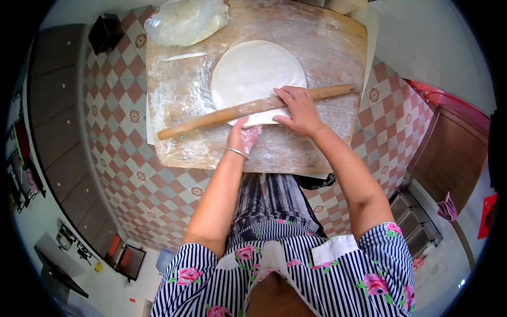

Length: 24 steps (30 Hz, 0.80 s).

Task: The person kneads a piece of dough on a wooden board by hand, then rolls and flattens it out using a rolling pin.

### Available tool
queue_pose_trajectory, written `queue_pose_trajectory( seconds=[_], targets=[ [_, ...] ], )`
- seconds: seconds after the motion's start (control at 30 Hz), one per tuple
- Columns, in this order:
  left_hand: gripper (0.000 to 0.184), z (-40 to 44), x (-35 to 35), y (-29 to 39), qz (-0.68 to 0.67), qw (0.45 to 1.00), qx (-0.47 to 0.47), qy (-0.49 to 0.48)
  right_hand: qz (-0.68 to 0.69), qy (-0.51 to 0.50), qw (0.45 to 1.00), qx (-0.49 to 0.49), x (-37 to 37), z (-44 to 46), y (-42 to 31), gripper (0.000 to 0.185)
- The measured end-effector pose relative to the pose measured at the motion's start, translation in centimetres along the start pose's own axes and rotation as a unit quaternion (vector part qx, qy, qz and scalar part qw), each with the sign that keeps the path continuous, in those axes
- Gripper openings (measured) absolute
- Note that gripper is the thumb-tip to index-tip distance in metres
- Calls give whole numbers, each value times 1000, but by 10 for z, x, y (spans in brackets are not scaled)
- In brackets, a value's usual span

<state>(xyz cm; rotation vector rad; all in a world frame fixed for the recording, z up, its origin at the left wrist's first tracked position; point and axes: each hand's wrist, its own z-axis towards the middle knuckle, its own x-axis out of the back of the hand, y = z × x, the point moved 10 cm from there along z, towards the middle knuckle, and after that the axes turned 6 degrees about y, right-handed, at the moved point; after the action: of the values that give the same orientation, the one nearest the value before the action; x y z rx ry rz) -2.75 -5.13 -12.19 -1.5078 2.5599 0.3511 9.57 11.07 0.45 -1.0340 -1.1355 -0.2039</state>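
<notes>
A round, pale dough sheet [256, 71] lies on the floured wooden board [179, 150]. Across its near part, at a slant, runs a long wooden rolling pin [206, 121]. My right hand [299, 112] is closed around the pin, fingers over the top and thumb by the dough's near edge. My left hand [243, 137], wearing a silver bracelet [238, 152], is turned partly palm up below the pin. Its thumb points at the dough's near edge, and it looks closed there, though most of its fingers are hard to make out.
A clear plastic bag [187, 22] rests on the board's far left corner, with a thin white strip [185, 56] below it. Checkered tile floor [132, 105] surrounds the board. A black bin [105, 34] stands at far left, a brown cabinet [449, 158] at right.
</notes>
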Motion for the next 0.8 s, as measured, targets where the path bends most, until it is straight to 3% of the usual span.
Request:
queue_pose_trajectory(
  seconds=[0.03,0.07,0.17,0.27,0.3,0.33,0.4,0.43,0.53,0.57,0.67,0.7,0.8],
  targets=[
    [28,2,-1,12,-26,1000,4,-16,5,-51,999,-8,-8,-5,5,87],
    [25,7,9,23,-44,997,-21,55,5,-58,998,9,-11,-8,1,87],
    [24,8,10,46,-82,996,-3,-38,4,-59,998,34,-17,-14,-17,86],
    [23,-22,-5,61,-83,994,-68,11,-24,-65,997,-21,-38,-16,-15,82],
    [28,-25,-11,59,-50,993,-102,-5,15,-23,999,-37,-31,-12,-15,76],
    [31,-33,-17,72,84,972,-218,-4,28,-23,998,-47,-32,-10,-12,74],
    [38,-60,-38,86,337,842,-422,-1,50,-29,996,-67,-34,-9,-6,69],
    [57,-65,-44,102,539,677,-495,74,61,-37,995,-72,-33,-8,-4,64],
    [65,-116,-87,125,602,334,-704,171,93,-91,989,-72,-35,-2,3,60],
    [59,-113,-97,134,616,355,-689,142,109,-106,986,-76,-34,0,8,58],
    [45,-77,-98,132,674,339,-657,12,144,-145,975,-85,-36,-1,12,53],
    [34,-71,-93,131,689,363,-627,7,144,-153,974,-88,-37,-6,11,52],
    [32,-70,-73,107,684,377,-623,44,139,-146,971,-125,-44,-30,12,49]
  ],
)
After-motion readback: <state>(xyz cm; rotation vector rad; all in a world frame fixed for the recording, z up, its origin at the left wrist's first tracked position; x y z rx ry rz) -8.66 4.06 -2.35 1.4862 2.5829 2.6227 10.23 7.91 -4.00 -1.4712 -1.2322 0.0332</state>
